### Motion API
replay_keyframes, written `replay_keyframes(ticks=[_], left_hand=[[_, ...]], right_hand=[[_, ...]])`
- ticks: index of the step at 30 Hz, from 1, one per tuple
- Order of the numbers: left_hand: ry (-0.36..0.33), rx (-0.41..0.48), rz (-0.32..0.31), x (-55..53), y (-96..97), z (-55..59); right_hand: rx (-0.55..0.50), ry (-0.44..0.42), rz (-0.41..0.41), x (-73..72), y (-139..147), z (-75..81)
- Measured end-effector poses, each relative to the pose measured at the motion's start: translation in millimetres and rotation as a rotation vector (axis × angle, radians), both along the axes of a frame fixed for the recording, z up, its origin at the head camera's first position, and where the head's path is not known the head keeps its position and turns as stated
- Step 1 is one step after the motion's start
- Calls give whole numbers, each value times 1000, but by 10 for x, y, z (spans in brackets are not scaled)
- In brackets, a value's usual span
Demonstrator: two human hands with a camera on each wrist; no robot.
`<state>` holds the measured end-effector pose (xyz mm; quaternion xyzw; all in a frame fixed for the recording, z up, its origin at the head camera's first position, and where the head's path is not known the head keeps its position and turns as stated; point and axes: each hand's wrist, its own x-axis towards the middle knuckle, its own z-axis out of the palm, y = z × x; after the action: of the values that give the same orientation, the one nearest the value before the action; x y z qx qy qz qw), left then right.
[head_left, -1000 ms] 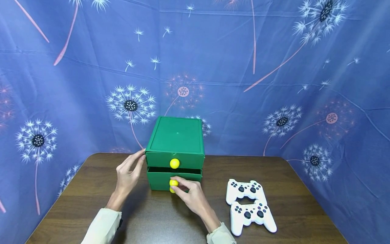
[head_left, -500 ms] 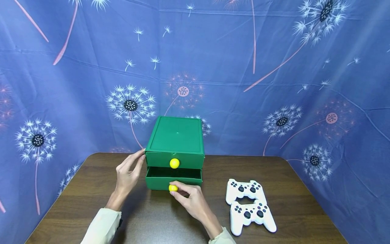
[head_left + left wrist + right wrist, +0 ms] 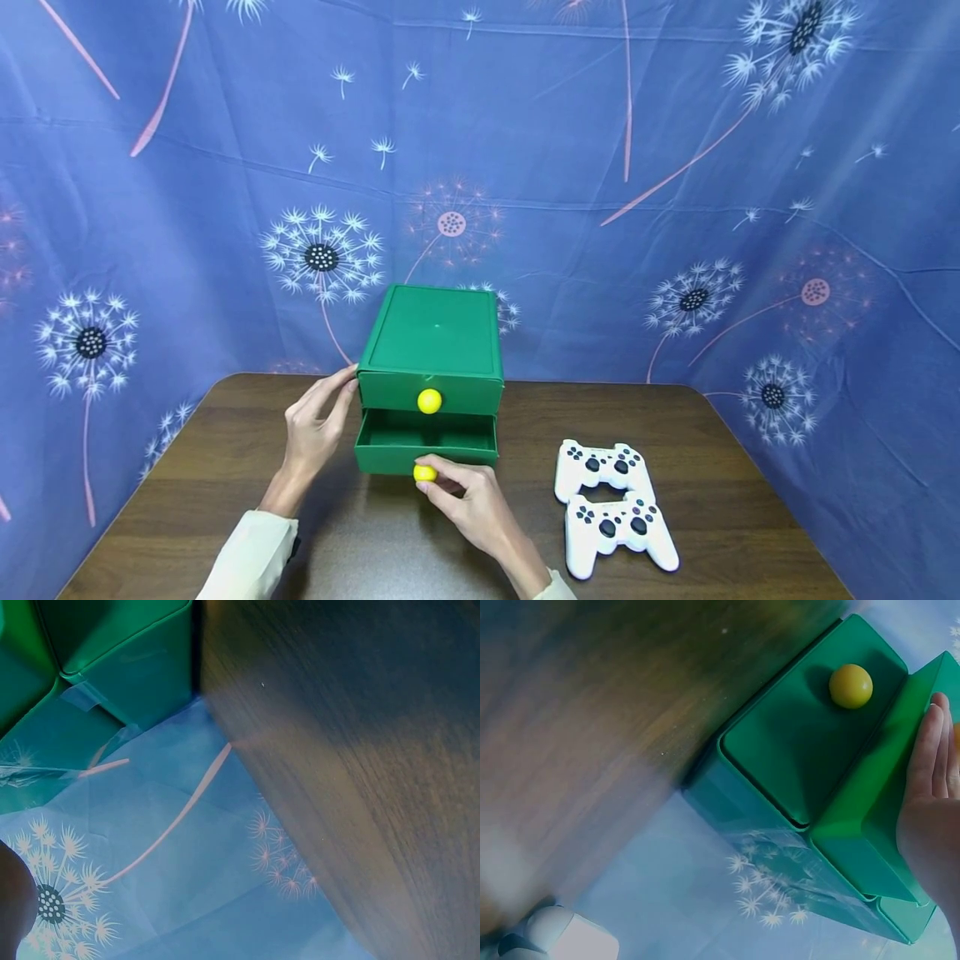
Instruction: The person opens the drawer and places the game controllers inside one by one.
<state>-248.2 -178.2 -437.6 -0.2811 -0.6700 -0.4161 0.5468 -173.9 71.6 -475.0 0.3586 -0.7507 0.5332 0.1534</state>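
A green two-drawer cabinet (image 3: 437, 329) stands near the back of the table, tilted across both wrist views. My right hand (image 3: 476, 504) pinches the yellow ball knob (image 3: 423, 473) of the lower drawer (image 3: 386, 461) between thumb and fingers. That drawer is pulled partway out, and no object shows inside it. Above it, the upper drawer (image 3: 390, 392) is closed, with its own yellow knob (image 3: 430, 401). With extended fingers, my left hand (image 3: 311, 429) touches the cabinet's left front edge. Only a dark bit of that hand shows in the left wrist view.
Two white game controllers (image 3: 621, 533) lie on the wooden table (image 3: 720, 467) to the right, one in front of the other. A blue dandelion-print cloth (image 3: 525, 125) hangs behind the table. Clear tape (image 3: 84, 696) shows on the cabinet in the left wrist view.
The lower drawer has slid out toward me, its opening growing wider. My right hand has come nearer with the knob. The left hand has stayed against the cabinet.
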Motion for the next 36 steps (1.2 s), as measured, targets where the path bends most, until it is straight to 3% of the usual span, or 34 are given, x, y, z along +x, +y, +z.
replay_keyframes(ticks=[9,16,36], left_hand=[[-11,6,7,-9,-6,-19],[-9,5,8,-10,-8,-24],[-11,-3,-5,-35,-27,-50]], right_hand=[[1,45,22,82,8,-7],[10,8,27,154,24,-19],[19,29,55,290,32,-26]])
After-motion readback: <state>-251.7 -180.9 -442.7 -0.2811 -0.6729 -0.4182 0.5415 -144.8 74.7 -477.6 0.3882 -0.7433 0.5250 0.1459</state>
